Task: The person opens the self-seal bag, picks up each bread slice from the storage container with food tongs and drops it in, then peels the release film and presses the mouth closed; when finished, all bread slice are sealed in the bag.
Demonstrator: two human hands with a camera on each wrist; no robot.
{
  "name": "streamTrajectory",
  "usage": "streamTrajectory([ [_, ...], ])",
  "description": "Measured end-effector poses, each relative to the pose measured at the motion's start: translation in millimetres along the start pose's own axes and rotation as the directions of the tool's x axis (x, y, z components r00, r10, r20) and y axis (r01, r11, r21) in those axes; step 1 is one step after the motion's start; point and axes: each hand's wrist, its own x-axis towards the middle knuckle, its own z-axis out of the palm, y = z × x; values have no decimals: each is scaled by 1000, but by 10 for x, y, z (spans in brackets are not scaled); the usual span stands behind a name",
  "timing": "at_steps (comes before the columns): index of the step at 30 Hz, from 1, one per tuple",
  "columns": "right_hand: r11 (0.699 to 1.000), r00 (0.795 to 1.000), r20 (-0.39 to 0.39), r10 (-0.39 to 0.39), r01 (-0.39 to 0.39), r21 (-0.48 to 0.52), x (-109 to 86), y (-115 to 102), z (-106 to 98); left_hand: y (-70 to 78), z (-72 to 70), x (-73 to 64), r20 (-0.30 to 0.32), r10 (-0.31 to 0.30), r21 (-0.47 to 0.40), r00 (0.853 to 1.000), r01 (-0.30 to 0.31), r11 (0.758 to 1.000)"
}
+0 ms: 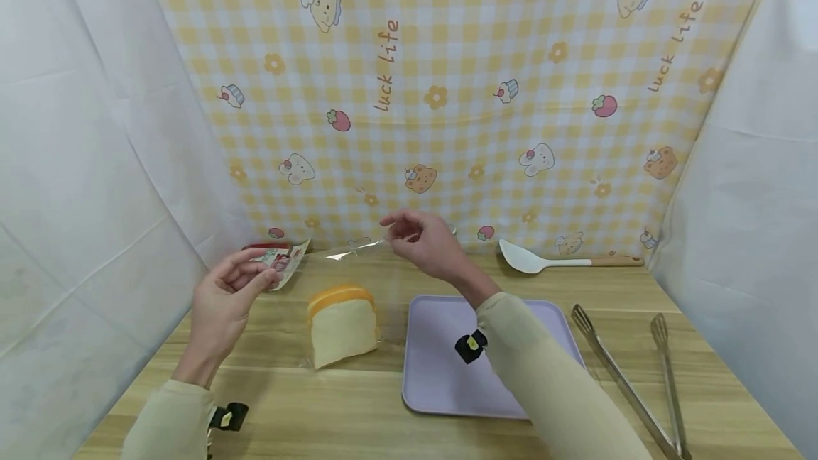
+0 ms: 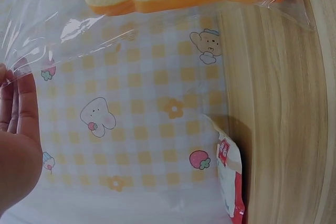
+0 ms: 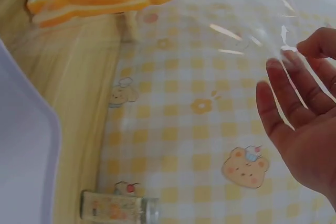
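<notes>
Slices of bread with orange crust (image 1: 343,336) sit inside a clear plastic bag (image 1: 345,254), low down near the table. At the bag's upper left corner, my left hand (image 1: 224,297) pinches the film between thumb and fingers. My right hand (image 1: 424,243) grips the upper right corner, so the top edge is stretched between both hands. In the left wrist view the film (image 2: 73,30) gathers in creases toward the fingertips. The right wrist view shows the film (image 3: 226,30) running to the thumb and index finger, other fingers spread.
A lavender tray (image 1: 441,368) lies right of the bread, under the right forearm. Metal tongs (image 1: 626,382) are farther right. A white spatula with wooden handle (image 1: 524,260) lies at the back. A red-and-white packet (image 1: 290,265) leans behind the left hand; a small jar (image 3: 113,208) stands by the backdrop.
</notes>
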Motion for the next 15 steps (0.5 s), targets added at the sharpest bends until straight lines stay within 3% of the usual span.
streamTrajectory([
  [6, 979, 994, 44, -102, 108, -171, 80, -321, 94, 23, 16, -2, 7, 2, 2, 1000, -2, 1000],
  [10, 915, 973, 157, -168, 213, -343, 166, -561, 265, 39, 19, -2, 0, -6, 30, 1000, 6, 1000],
  [15, 807, 946, 307, -103, 260, -531, 310, -771, 504, 57, 32, -8, -15, -17, 62, 1000, 18, 998],
])
